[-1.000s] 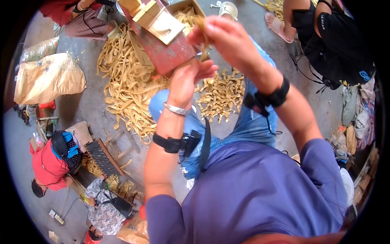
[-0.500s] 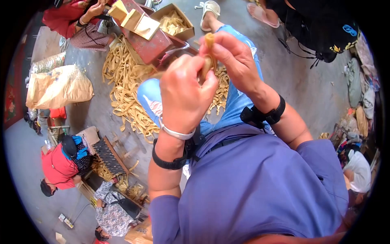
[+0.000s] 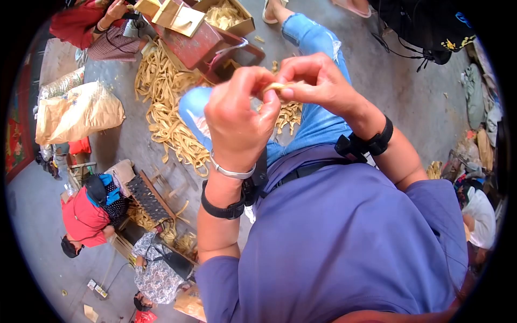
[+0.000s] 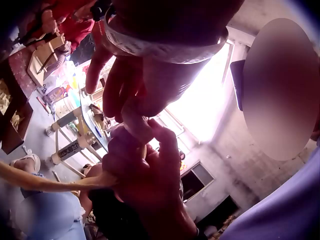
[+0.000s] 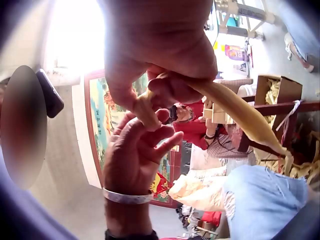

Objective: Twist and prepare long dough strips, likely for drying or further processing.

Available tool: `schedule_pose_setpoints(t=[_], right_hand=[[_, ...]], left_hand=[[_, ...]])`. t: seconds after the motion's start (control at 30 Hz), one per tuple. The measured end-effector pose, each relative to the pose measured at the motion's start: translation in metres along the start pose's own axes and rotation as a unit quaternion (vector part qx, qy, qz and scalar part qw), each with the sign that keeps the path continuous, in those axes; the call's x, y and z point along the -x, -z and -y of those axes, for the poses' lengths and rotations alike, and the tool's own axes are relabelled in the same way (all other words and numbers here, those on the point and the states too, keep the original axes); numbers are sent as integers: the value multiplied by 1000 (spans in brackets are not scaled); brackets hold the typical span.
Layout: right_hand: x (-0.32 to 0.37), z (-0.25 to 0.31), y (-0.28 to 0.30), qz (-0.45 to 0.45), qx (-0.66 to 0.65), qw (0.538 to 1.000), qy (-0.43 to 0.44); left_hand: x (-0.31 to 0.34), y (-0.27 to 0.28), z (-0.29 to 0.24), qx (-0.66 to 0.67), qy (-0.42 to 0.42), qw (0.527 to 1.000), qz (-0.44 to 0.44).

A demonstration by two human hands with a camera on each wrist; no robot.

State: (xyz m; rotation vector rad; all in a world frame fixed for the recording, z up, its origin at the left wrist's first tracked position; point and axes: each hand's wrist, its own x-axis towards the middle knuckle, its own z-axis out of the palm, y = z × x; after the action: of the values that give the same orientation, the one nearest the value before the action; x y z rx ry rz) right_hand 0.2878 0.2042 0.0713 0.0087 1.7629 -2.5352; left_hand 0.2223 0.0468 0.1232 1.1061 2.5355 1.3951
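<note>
Both hands meet over the lap, working a soft tan strip (image 3: pixel 276 86) at the fingertips. My left hand (image 3: pixel 237 116) pinches it between thumb and curled fingers. From the other side, my right hand (image 3: pixel 323 83) pinches it too, thumb against the fingers. In the right wrist view, a folded part of the strip (image 5: pixel 146 114) sits between the hands, and its long tail trails out from under the right hand (image 5: pixel 160 55). Short twisted tan pieces (image 3: pixel 289 117) lie on the floor between the knees, partly hidden by the hands.
A heap of long tan strips (image 3: pixel 175 121) covers the floor beside the left knee. Behind it stands a red wooden bench (image 3: pixel 188 46) with a wooden block device on top, next to a cardboard box (image 3: pixel 242 27) of strips. Other people sit around, one in a red top (image 3: pixel 86 218).
The left hand, spread out at first, has curled onto the strip. A strip end that stood up between the hands now lies flat at the fingertips. The head view has shifted slightly.
</note>
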Motion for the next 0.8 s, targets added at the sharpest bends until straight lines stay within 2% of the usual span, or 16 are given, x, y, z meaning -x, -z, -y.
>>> schedule_pose_setpoints(t=[0.07,0.1,0.17,0.2,0.27,0.3,0.33,0.43,0.47,0.57,0.67,0.73,0.8], right_hand=[[5,1,3,25,-63,997,-37],[5,1,3,37,-95,993,-53],[6,-5,-9,0,-148,988,-47],[5,-8,-13,-19,-173,984,-44],[0,-13,-9,-55,-69,996,-12],[-2,-15,-7,-72,-17,997,4],[-4,-16,-5,-47,-6,998,37],[-3,-11,-10,-10,3,999,36],[-4,-6,-6,-14,14,1000,4],[-11,-6,-11,-20,8,1000,21],[-15,9,-3,-17,163,985,53],[-18,15,0,-18,239,967,85],[-19,19,0,-24,259,961,92]], left_hand=[[2,-2,0,91,73,993,-23],[4,0,5,70,69,995,-22],[11,2,20,31,63,997,-18],[12,1,23,59,34,998,0],[13,-4,19,194,106,975,-5],[13,-4,18,219,121,968,-12],[14,-4,17,245,135,960,-21],[15,4,32,192,124,973,-23],[14,4,30,216,127,967,-39],[14,7,29,328,179,926,-48],[15,16,42,432,242,868,-37],[19,20,52,453,240,858,-36],[23,23,59,470,249,846,-35]])
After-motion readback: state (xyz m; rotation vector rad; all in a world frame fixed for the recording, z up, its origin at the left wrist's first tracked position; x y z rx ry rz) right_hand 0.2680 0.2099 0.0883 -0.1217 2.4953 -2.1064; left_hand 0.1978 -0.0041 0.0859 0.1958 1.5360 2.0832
